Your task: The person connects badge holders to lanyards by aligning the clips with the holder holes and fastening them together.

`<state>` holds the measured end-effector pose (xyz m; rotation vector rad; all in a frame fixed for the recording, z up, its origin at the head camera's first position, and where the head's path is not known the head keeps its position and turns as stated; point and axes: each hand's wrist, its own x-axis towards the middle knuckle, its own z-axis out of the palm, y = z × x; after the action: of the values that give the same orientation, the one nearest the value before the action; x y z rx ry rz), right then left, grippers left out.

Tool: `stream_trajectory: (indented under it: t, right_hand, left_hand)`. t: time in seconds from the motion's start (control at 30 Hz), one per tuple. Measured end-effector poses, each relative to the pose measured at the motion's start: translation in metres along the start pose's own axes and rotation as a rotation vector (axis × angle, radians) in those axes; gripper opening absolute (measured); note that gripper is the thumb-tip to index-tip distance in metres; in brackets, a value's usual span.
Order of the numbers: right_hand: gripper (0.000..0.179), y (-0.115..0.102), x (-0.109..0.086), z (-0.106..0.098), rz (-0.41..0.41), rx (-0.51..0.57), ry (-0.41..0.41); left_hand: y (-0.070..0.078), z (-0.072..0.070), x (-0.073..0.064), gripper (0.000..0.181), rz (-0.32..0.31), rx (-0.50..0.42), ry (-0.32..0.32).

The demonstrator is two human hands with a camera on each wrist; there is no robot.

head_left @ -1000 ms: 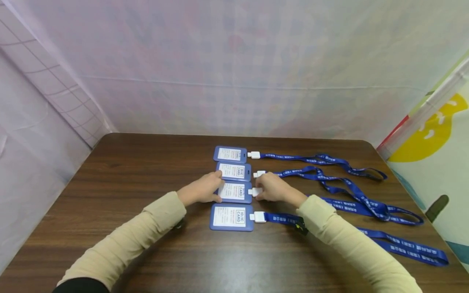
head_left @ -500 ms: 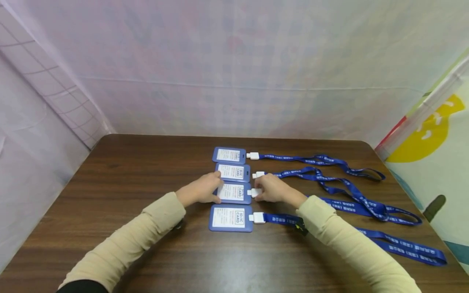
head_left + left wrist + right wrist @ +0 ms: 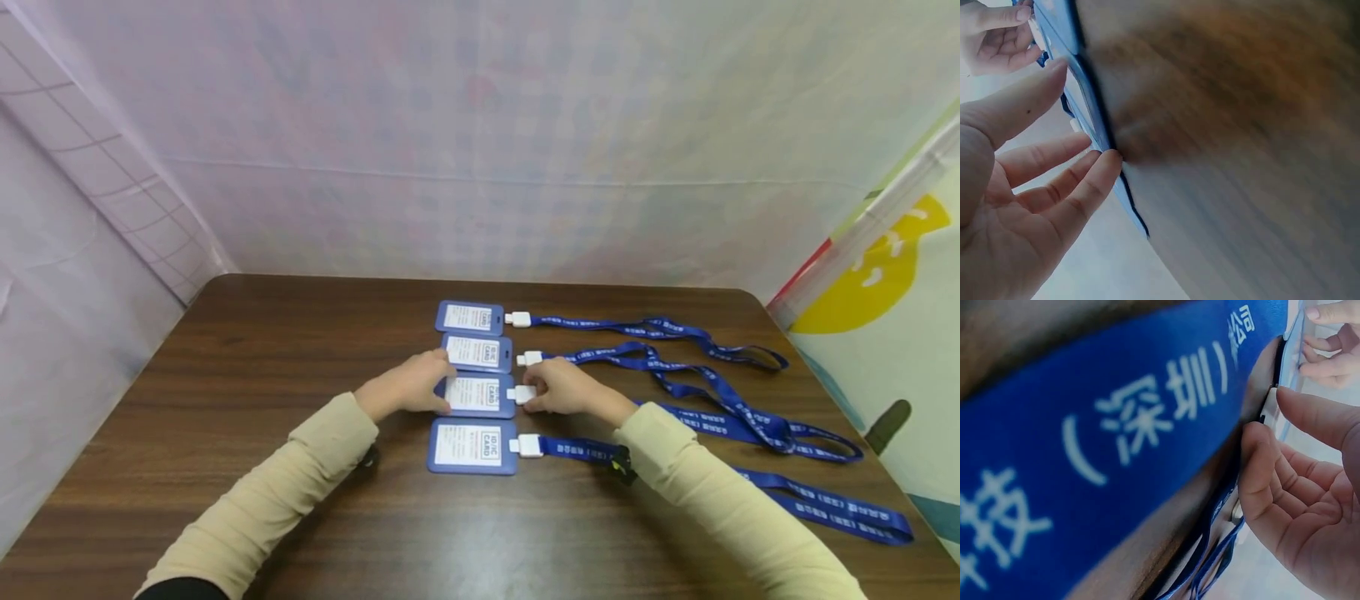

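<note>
Nearest the person, one badge holder (image 3: 472,446) lies untouched, just below both hands. Beyond it, the left hand (image 3: 408,387) rests relaxed fingertips on the left edge of the third badge holder (image 3: 478,394), while the right hand (image 3: 561,388) seems to pinch its white clip (image 3: 521,393). Since a second ago, nothing has shifted. Two further holders (image 3: 476,334) lie beyond.

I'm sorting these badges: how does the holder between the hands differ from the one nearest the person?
The third badge holder has the left hand at its left edge and the right hand pinching its white clip; the nearest badge holder lies untouched. The nearest looks larger. Both are blue, flat on the table, with white cards.
</note>
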<state>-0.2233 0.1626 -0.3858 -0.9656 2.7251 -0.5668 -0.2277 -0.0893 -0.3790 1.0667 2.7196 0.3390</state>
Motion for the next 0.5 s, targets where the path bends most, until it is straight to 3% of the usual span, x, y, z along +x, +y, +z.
stream_trajectory:
  t: [0.23, 0.37, 0.5]
  right_hand:
    - [0.017, -0.001, -0.004, -0.001, 0.022, 0.057, 0.031]
    - [0.012, -0.003, -0.006, -0.003, 0.041, 0.082, 0.06]
    - [0.008, -0.004, -0.008, -0.004, 0.022, 0.082, 0.086]
  left_hand:
    - [-0.002, -0.002, -0.006, 0.023, 0.017, -0.049, 0.105]
    - [-0.002, -0.005, -0.01, 0.009, -0.004, -0.085, 0.164]
    - [-0.001, -0.009, -0.013, 0.006, -0.029, -0.125, 0.196]
